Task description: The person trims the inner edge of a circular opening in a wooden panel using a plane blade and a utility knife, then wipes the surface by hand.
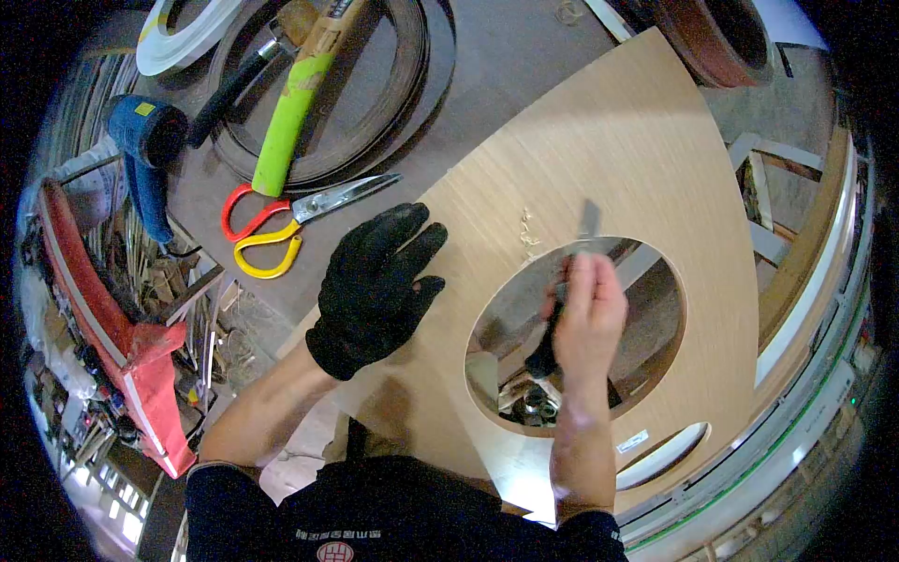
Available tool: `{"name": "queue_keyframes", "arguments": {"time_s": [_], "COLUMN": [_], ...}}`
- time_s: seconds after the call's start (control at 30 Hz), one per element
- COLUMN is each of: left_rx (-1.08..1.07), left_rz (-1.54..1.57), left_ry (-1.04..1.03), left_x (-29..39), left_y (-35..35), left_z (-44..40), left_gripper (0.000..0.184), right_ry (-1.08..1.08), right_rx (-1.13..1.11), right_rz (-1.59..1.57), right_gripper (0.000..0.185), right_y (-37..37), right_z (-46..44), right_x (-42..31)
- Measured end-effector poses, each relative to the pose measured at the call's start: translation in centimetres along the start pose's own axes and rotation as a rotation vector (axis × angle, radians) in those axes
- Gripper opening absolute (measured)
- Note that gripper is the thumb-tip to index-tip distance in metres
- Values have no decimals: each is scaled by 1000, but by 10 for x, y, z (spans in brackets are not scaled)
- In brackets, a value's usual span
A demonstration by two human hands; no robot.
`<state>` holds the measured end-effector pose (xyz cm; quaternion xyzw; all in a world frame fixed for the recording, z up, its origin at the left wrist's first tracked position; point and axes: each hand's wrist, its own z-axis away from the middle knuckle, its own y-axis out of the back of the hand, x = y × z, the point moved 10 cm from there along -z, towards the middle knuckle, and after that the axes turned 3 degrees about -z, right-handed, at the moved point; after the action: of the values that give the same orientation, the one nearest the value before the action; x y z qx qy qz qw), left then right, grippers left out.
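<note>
My right hand [590, 314], bare and slightly blurred, is closed around the black handle of a utility knife [588, 223]. Its grey blade points away from me over the far rim of the round cutout in a curved wood panel [655, 150]. Thin curled shavings [527, 232] lie on the panel just left of the blade. In a black glove, my left hand [375, 286] rests with fingers apart at the panel's left edge. Scissors [300, 211] with red and yellow handles lie beyond that hand.
A coil of dark edge banding [412, 103] lies on the table, under a green-wrapped stick [286, 131] and beside a black-handled hammer [234, 89]. A blue heat gun [145, 159] stands at left. The panel also has a smaller oval cutout [665, 454] near me.
</note>
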<state>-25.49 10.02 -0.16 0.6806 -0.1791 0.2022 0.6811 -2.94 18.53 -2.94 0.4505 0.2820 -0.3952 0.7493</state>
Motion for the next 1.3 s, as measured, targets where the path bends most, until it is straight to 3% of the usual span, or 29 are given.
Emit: {"name": "queue_keyframes", "arguments": {"time_s": [0.1,0.17,0.27,0.5,0.73,0.83,1.17,1.3], "left_rx": [18,-1,18,41,21,9,20,18], "left_rz": [-4,-3,-35,39,37,54,33,12], "left_ry": [-1,3,-15,-33,-6,4,12,11], "left_x": [4,3,5,2,0,-2,3,0], "left_y": [4,3,4,4,5,4,7,5], "left_z": [-3,-3,-2,0,0,1,-4,-3], "left_gripper": [58,57,57,59,57,56,55,56], "right_ry": [63,-86,0,23,44,-39,61,18], "right_rx": [-19,-63,-12,-163,-97,14,-136,-83], "right_rz": [93,-74,19,28,17,-148,154,39], "right_gripper": [26,27,28,31,31,31,30,28], "right_y": [-20,-20,-7,-28,-26,-14,-28,-18], "right_z": [12,13,0,16,17,11,23,11], "right_x": [-8,-7,-8,-5,-2,2,-5,-9]}}
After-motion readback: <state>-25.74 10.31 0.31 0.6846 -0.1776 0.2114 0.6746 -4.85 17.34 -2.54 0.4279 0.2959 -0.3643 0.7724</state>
